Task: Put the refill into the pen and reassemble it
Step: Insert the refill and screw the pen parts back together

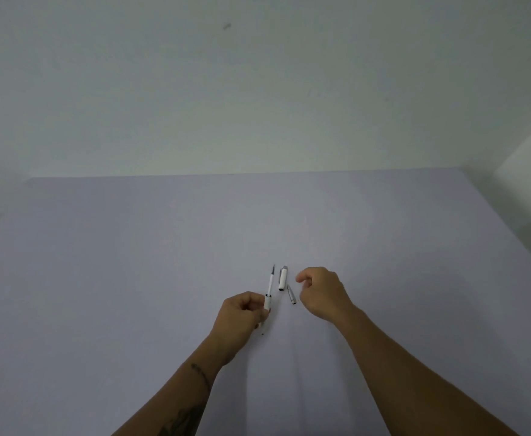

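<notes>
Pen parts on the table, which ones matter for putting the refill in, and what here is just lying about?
For the job:
pen barrel with the refill sticking out, held in the left hand
white cap, lying on the table
metal tip piece, beside the right hand

Lying about:
nothing else on the table

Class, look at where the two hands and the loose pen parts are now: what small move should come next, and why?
Probably the right hand should pick up the grey tip piece lying on the table beside it. The left hand already holds the white barrel with the refill sticking out, the right hand looks empty, and the cap lies apart.
</notes>
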Demonstrator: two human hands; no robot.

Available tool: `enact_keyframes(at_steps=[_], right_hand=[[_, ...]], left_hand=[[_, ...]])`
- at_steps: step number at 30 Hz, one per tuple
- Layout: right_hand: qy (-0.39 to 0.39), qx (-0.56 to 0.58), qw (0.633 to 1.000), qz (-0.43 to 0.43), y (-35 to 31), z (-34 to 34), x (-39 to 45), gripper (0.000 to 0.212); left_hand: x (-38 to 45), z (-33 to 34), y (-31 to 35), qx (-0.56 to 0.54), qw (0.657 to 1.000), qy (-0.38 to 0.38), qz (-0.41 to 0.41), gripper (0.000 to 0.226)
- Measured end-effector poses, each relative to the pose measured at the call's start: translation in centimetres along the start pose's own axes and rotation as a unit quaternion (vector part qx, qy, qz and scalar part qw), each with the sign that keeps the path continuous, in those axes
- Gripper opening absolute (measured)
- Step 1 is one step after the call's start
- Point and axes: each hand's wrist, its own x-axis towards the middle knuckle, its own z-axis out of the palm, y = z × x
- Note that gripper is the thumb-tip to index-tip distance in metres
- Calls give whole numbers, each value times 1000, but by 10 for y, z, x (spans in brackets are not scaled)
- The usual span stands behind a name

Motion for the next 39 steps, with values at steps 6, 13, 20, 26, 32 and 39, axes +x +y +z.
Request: enact_keyframes(at_steps=[6,13,20,26,32,39], right_hand=[[5,-122,993,-1,1,21,16,33],[6,-125,992,8,-7,51,21,22],[30,15,998,44,-10,45,4,8],[12,333,942,30,-37,0,-7,16],[21,323,946,2,-45,-22,-17,13],[8,281,960,-6,-35,-26,-27,14]], left_hand=[[5,-3,1,60,997,37,34,19],[5,-21,0,-1,999,25,-24,7],[3,-23,-3,-33,998,12,-53,11],[-2,-10,2,-52,997,-21,-55,19],[-9,3,9,-32,997,-38,-51,19],[-15,10,11,-4,998,-57,-36,19]])
